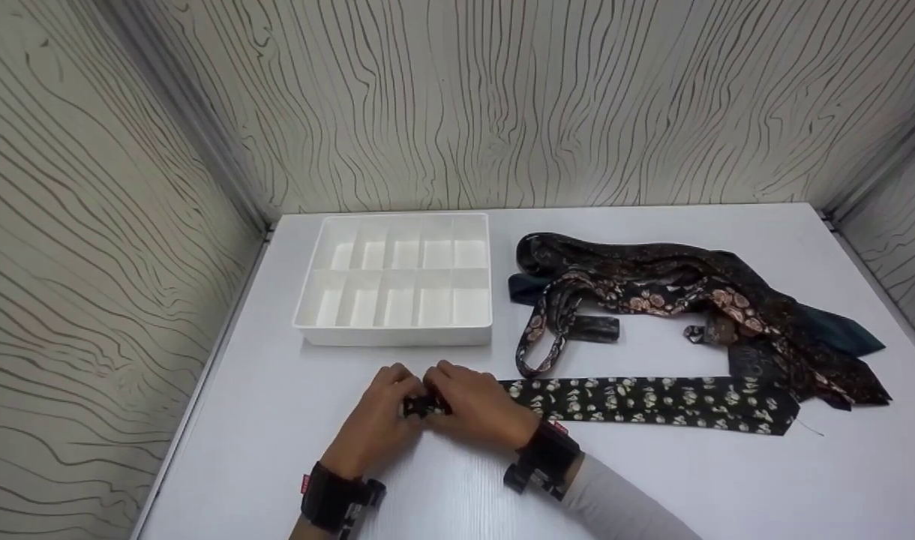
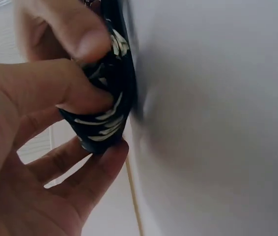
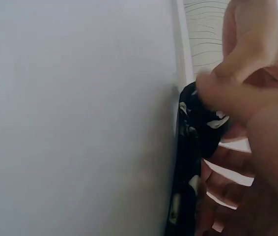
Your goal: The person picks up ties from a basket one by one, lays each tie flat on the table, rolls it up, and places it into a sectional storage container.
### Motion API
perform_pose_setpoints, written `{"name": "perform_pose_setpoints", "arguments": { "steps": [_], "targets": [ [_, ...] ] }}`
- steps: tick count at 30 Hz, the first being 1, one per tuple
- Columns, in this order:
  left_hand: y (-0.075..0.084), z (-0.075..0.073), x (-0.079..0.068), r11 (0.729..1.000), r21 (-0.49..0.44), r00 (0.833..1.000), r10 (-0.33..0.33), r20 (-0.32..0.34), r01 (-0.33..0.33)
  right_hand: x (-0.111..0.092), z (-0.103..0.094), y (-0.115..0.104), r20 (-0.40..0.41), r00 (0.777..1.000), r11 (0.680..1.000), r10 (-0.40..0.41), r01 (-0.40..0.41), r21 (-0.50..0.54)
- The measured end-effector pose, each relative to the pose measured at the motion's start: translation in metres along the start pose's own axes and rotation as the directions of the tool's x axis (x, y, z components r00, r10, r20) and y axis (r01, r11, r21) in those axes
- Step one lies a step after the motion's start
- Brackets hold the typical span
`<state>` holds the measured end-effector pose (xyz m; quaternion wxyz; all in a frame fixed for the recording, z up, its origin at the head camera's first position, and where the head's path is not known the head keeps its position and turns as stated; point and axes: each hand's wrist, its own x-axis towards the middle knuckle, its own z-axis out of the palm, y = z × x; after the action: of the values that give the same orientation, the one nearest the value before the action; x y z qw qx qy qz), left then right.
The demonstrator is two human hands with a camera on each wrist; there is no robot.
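Note:
A dark necktie (image 1: 652,401) with a pale floral print lies stretched across the table, its wide pointed end to the right. The narrower end is a small roll (image 2: 104,130) between both hands. My left hand (image 1: 375,420) grips one side of this roll, thumb pressed on top and fingers around it in the left wrist view. From the other side my right hand (image 1: 480,405) pinches the roll, its thumb (image 3: 222,98) over the fabric. In the right wrist view, the flat length of the tie runs below the roll, close along the table.
Behind the hands stands a white tray (image 1: 394,336) divided into several compartments. At the back right, a pile of dark patterned neckties (image 1: 652,277) lies loosely heaped, one loop (image 1: 529,352) hanging toward the floral tie. Wood-grain panels (image 1: 457,105) enclose the white table (image 1: 262,435).

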<state>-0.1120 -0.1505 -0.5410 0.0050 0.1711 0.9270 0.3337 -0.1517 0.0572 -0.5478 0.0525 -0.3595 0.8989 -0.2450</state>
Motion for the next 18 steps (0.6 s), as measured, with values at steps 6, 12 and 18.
{"name": "perform_pose_setpoints", "arguments": {
  "steps": [6, 12, 18],
  "targets": [
    [0.0005, 0.0015, 0.0018, 0.999, -0.049, 1.0, 0.009, 0.002, -0.009, -0.0015, -0.0008, 0.0033, 0.014, 1.0, 0.996, 0.001, -0.002, 0.094],
    [0.0044, 0.0006, 0.0013, 0.999, -0.037, 1.0, 0.021, 0.015, -0.021, -0.0037, -0.0023, 0.0034, 0.041, 0.998, 0.99, 0.054, -0.059, 0.132],
    [0.005, 0.0032, 0.0019, 0.998, -0.046, 0.998, 0.036, 0.041, -0.034, -0.0095, -0.0035, 0.0033, -0.022, 0.999, 0.995, 0.047, -0.045, 0.086]
  ]
}}
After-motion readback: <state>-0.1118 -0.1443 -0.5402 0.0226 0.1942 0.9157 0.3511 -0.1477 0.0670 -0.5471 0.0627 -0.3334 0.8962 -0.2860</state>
